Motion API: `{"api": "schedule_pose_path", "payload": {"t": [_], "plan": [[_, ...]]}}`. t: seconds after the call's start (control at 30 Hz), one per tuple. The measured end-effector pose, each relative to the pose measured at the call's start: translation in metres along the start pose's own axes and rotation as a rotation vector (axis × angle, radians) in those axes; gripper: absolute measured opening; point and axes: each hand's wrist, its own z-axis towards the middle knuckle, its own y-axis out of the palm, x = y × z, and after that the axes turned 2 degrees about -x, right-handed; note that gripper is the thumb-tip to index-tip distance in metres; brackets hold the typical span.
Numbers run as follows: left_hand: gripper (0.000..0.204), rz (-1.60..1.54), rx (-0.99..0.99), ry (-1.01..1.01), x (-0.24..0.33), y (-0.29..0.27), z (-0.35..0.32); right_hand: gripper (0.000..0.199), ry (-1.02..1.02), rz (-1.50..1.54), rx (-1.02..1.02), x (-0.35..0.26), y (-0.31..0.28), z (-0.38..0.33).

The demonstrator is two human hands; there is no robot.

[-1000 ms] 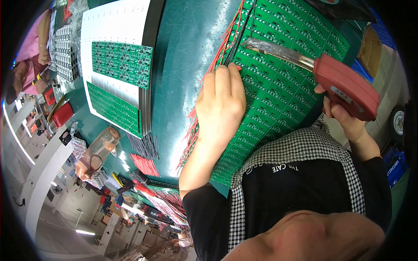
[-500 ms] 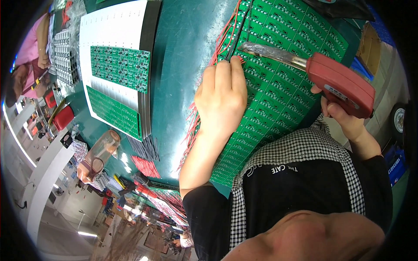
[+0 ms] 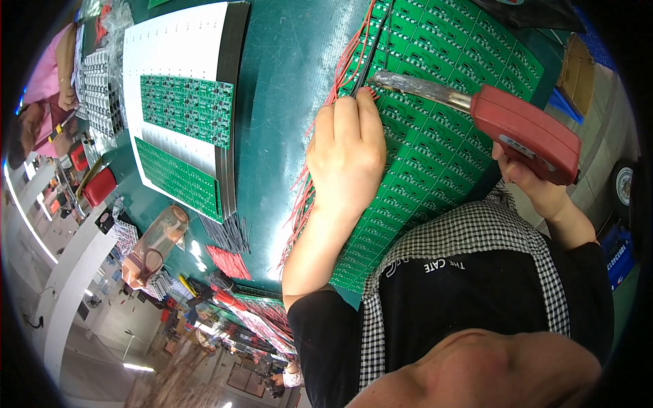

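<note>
While the left hand (image 3: 345, 153) lies flat, palm down, on the large green circuit-board panel (image 3: 435, 146) at the near edge of the worktop (image 3: 286, 81), its fingertips pinch a wire at the panel's left rim, where red wires (image 3: 309, 183) trail off the side. Its grip is nearly shut on that thin wire. Just right of it, the right hand (image 3: 527, 180) has its grip wrapped fully around the red handle of a soldering iron (image 3: 490, 119), whose metal tip touches the panel right beside the left fingertips. Farther along the worktop, toward its left side, bundles of cut black wires (image 3: 228, 234) and red wire pieces (image 3: 228, 262) lie near a white tray (image 3: 170, 61) carrying smaller green boards (image 3: 187, 109). Beyond, at the far left edge, another person in a pink sleeve (image 3: 47, 68) works.
</note>
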Motion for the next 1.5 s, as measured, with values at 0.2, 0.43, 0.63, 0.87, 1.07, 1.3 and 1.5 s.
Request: {"api": "schedule_pose_path", "payload": {"t": [0.2,0.43,0.63,0.87,1.07,1.3,1.5], "plan": [[0.024,-0.008,0.033,0.056,-0.004,0.003,-0.001,0.041,-0.012,-0.006,0.038,0.0,0.003,0.0],[0.025,-0.014,0.047,0.073,-0.007,0.004,-0.002,0.036,-0.021,0.048,-0.1,-0.001,-0.006,0.002],[0.028,-0.032,-0.04,-0.014,0.001,-0.003,0.0,0.041,-0.005,-0.027,-0.079,0.0,-0.005,-0.001],[0.027,0.005,-0.084,-0.019,0.004,-0.005,0.001,0.041,-0.086,0.064,-0.071,-0.009,-0.004,0.003],[0.028,0.039,-0.107,-0.011,0.005,-0.009,0.003,0.043,-0.087,0.119,-0.066,-0.011,-0.004,0.0],[0.026,-0.094,-0.023,-0.064,0.002,-0.008,0.004,0.043,-0.181,0.108,-0.017,-0.008,-0.006,0.002],[0.023,-0.125,0.131,0.007,0.001,-0.007,0.012,0.039,-0.152,0.117,-0.004,-0.013,-0.006,0.005]]}}
